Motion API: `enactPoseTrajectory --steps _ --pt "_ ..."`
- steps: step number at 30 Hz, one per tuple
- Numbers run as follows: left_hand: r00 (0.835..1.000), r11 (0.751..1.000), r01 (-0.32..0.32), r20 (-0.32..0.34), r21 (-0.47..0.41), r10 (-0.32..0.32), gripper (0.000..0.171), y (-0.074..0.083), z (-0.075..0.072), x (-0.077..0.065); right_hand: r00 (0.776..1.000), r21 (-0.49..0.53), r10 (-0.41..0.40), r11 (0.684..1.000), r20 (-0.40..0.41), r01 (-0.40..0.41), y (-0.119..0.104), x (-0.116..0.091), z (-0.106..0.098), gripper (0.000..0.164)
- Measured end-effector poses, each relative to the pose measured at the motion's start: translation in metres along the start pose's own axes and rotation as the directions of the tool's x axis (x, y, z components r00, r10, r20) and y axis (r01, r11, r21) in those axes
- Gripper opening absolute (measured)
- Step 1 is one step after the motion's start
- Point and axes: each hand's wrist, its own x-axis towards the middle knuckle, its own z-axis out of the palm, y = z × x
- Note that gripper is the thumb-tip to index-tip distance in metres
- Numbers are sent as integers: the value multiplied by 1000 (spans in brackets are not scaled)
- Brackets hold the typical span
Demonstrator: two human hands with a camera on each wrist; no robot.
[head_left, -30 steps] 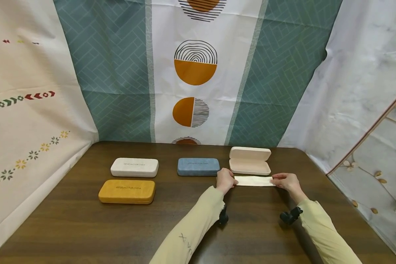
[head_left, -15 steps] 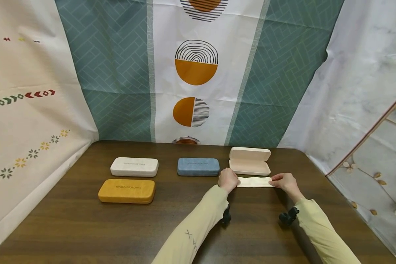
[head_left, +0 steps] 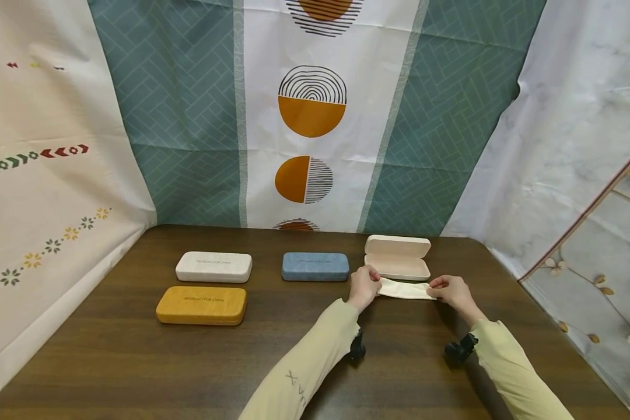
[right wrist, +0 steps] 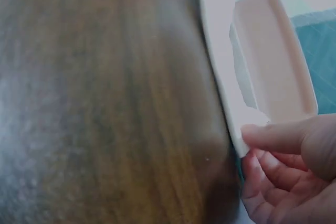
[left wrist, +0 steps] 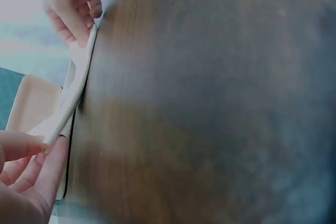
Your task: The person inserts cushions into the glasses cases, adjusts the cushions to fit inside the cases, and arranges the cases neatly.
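Note:
A folded cream cloth (head_left: 405,290) is stretched in a narrow strip between both hands, just in front of an open pale pink glasses case (head_left: 397,267). My left hand (head_left: 364,287) pinches the strip's left end between thumb and fingers, as the left wrist view shows on the cloth (left wrist: 73,98). The right end is pinched by my right hand (head_left: 453,295), with the thumb on top and fingers beneath in the right wrist view. The case's lid (right wrist: 273,56) stands up behind its lower half, which the cloth partly covers in both wrist views.
Three closed glasses cases lie to the left on the brown wooden table (head_left: 199,367): a blue one (head_left: 315,266), a white one (head_left: 214,267) and a yellow one (head_left: 202,305). Patterned fabric (head_left: 189,116) hangs behind the table.
The left hand has shifted slightly right with its end of the cloth, which now sits a little higher than the right end. The strip has tilted; the cases have stayed put.

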Motion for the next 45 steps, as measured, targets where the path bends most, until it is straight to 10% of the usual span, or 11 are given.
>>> enactPoseTrajectory --steps 9,22,30,35,40,45 --pt "996 986 -85 10 -146 88 27 4 -9 10 998 407 16 913 57 -38 -4 0 -12 35" --pt "999 998 -30 -40 -63 28 15 -8 -15 35 1000 539 -5 843 10 -1 -7 21 -7 21" --pt "975 980 -166 -132 107 180 28 -167 77 143 998 492 4 870 -61 26 -9 26 -5 28" --pt "982 985 -143 -113 96 153 35 -214 108 179 998 493 -13 869 -67 44 -6 28 -5 23" --pt "983 984 -97 -138 148 117 30 -195 101 172 996 527 -66 845 -64 90 -6 28 -4 20" --pt "981 975 -104 -143 196 133 25 -139 74 135 996 403 -2 914 -89 38 -3 34 -2 29"
